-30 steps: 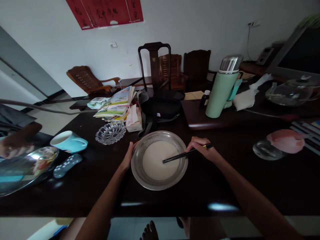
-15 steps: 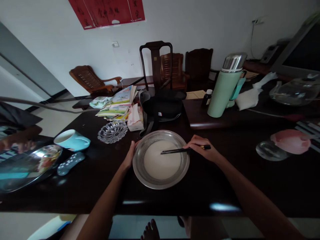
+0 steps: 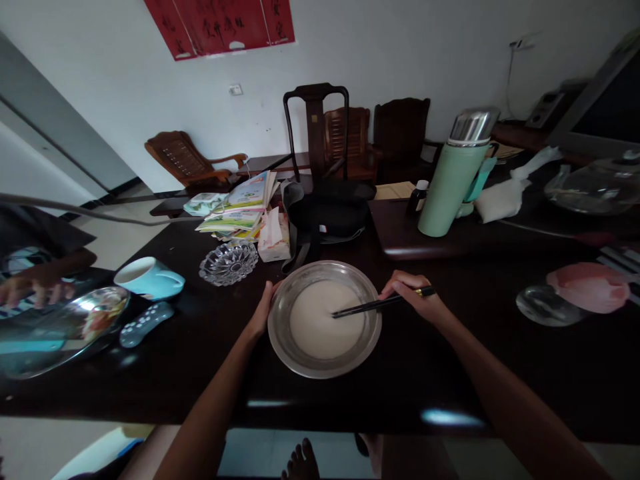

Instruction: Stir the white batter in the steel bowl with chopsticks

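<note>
A round metal bowl (image 3: pixel 281 347) stands on the dark table in front of me. Inside it is a pale, milky batter-like liquid (image 3: pixel 320 337). My left hand (image 3: pixel 263 308) grips the bowl's left rim, its fingers partly hidden behind the side. In my right hand (image 3: pixel 413 293) is a pair of black chopsticks (image 3: pixel 365 307), held over the bowl's right rim. Their tips dip into the liquid near its middle.
Left of the bowl are a glass dish (image 3: pixel 229 263), a light-blue mug (image 3: pixel 150 278), a game controller (image 3: pixel 146 325) and a large metal tray (image 3: pixel 35 373). Another person's hand (image 3: pixel 37 291) hovers there. Behind lie a black bag (image 3: pixel 327 217) and tissues (image 3: pixel 274 240). A green thermos (image 3: pixel 453 187) stands back right.
The chopsticks and my right hand have shifted slightly right, with the tips lower in the liquid. My left hand stays on the rim. The whole view has moved a little.
</note>
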### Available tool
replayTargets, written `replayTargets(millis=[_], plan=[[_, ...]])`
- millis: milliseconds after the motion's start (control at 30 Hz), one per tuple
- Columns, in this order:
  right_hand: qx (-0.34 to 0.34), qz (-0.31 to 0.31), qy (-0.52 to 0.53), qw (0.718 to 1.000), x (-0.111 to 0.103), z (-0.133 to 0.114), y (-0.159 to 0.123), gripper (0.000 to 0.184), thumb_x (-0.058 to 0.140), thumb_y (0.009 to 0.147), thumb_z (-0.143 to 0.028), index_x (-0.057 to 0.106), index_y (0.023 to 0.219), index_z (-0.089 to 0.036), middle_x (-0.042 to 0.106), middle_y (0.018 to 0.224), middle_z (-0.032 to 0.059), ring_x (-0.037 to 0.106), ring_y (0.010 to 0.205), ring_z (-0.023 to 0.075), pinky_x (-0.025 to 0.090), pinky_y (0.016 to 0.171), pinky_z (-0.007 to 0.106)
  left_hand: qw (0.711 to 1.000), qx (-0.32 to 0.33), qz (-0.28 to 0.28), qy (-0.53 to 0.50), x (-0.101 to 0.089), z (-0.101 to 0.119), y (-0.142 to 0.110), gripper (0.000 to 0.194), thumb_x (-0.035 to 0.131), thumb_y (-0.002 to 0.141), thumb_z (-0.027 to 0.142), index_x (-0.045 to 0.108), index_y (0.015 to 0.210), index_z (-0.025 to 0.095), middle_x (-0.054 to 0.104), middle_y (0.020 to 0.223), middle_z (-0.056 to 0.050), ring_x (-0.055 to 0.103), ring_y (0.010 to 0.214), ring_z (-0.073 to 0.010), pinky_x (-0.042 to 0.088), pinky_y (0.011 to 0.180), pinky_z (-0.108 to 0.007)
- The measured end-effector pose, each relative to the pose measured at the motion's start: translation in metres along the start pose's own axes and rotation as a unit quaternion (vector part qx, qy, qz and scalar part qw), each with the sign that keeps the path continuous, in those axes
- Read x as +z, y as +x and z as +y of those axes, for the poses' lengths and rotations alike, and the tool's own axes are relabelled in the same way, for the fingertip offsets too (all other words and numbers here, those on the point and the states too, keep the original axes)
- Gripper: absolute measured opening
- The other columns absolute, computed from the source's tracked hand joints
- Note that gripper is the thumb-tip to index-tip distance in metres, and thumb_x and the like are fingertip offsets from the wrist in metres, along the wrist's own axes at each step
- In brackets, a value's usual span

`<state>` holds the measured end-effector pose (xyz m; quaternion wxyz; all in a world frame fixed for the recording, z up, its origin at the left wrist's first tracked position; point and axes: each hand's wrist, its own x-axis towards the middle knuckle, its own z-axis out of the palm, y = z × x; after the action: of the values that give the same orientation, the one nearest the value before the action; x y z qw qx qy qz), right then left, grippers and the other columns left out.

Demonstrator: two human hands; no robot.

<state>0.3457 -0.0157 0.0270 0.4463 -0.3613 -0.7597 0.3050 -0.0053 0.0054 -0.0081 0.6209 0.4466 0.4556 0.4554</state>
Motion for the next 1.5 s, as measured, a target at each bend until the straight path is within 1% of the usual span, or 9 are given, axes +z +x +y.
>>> replayTargets(millis=[133,300,467,667,833,1033,1200,1400,1500], plan=[[-0.01,-0.041,-0.004,0.999,0.0028,-0.0013,-0.0003,0.033,0.05,0.097,-0.038,0.077,0.087,-0.022,0.073,0.081,0.0054,0.064,0.076,0.0175,0.05,0.072,0.031,1.0,0.0,-0.007,0.008,-0.0013,-0.0009,-0.0001,0.081,0.05,0.075,0.08,0.066,0.124,0.018,0.072,0.117,-0.01,0.054,0.126,-0.0356,0.038,0.108,-0.043],[0.008,0.012,-0.022,1.0,0.0,-0.0009,0.0006,0.037,0.047,0.098,-0.038,0.076,0.082,-0.022,0.072,0.076,0.0049,0.064,0.073,0.0177,0.05,0.072,0.032,1.0,0.001,-0.004,0.009,-0.0004,-0.0004,-0.0004,0.079,0.049,0.076,0.08,0.067,0.123,0.019,0.072,0.117,-0.01,0.054,0.126,-0.0356,0.038,0.108,-0.043],[-0.008,-0.046,-0.001,0.999,0.0028,-0.0011,-0.0006,0.034,0.049,0.098,-0.038,0.077,0.087,-0.022,0.072,0.078,0.005,0.064,0.074,0.0172,0.05,0.071,0.031,1.0,0.006,-0.013,0.014,0.0023,0.0025,-0.0016,0.081,0.05,0.075,0.081,0.067,0.123,0.019,0.072,0.119,-0.01,0.052,0.127,-0.0361,0.037,0.108,-0.043],[0.009,0.011,-0.015,1.0,0.0001,0.0021,-0.0009,0.038,0.048,0.098,-0.039,0.076,0.08,-0.022,0.071,0.076,0.0051,0.064,0.073,0.0173,0.049,0.071,0.031,1.0,0.0,-0.004,0.019,0.0014,0.0023,-0.0021,0.082,0.05,0.074,0.082,0.066,0.124,0.019,0.071,0.12,-0.011,0.051,0.129,-0.0364,0.036,0.109,-0.044],[-0.002,-0.045,0.005,0.999,0.0046,0.0003,-0.0019,0.036,0.048,0.098,-0.039,0.077,0.086,-0.022,0.072,0.079,0.0052,0.065,0.076,0.0173,0.05,0.072,0.031,1.0,0.002,-0.008,0.012,0.0015,0.0017,-0.0022,0.081,0.049,0.075,0.081,0.066,0.125,0.019,0.072,0.119,-0.01,0.051,0.129,-0.0357,0.037,0.109,-0.043],[0.006,0.01,-0.017,1.0,-0.0002,0.0014,-0.0011,0.038,0.047,0.098,-0.04,0.077,0.081,-0.023,0.071,0.077,0.0049,0.064,0.073,0.0175,0.05,0.071,0.032,1.0,0.001,-0.012,0.0,0.0035,0.0025,-0.003,0.08,0.051,0.075,0.08,0.066,0.124,0.019,0.071,0.12,-0.01,0.052,0.128,-0.036,0.036,0.11,-0.044],[0.0,-0.053,0.001,0.999,0.0059,-0.0007,-0.0026,0.034,0.049,0.098,-0.039,0.077,0.086,-0.023,0.072,0.08,0.0055,0.065,0.076,0.0179,0.05,0.072,0.032,1.0,0.0,-0.014,0.0,0.0013,0.0016,-0.0023,0.081,0.051,0.075,0.08,0.066,0.125,0.019,0.071,0.12,-0.011,0.052,0.128,-0.0367,0.035,0.11,-0.045],[0.007,0.004,-0.008,1.0,0.0004,-0.0015,-0.0013,0.039,0.046,0.099,-0.04,0.076,0.081,-0.022,0.071,0.075,0.0054,0.064,0.073,0.0181,0.05,0.071,0.032,1.0,-0.001,-0.003,0.003,-0.0005,-0.0008,-0.0014,0.077,0.049,0.077,0.078,0.066,0.125,0.02,0.071,0.12,-0.01,0.053,0.127,-0.0357,0.037,0.109,-0.044],[-0.004,-0.029,0.005,1.0,0.0022,-0.0014,-0.0015,0.039,0.046,0.099,-0.04,0.077,0.083,-0.022,0.072,0.076,0.0052,0.065,0.074,0.0176,0.05,0.07,0.031,1.0,0.001,-0.004,0.003,-0.0007,-0.0012,-0.0005,0.077,0.05,0.077,0.078,0.066,0.124,0.02,0.072,0.119,-0.009,0.053,0.128,-0.0355,0.037,0.109,-0.043]])
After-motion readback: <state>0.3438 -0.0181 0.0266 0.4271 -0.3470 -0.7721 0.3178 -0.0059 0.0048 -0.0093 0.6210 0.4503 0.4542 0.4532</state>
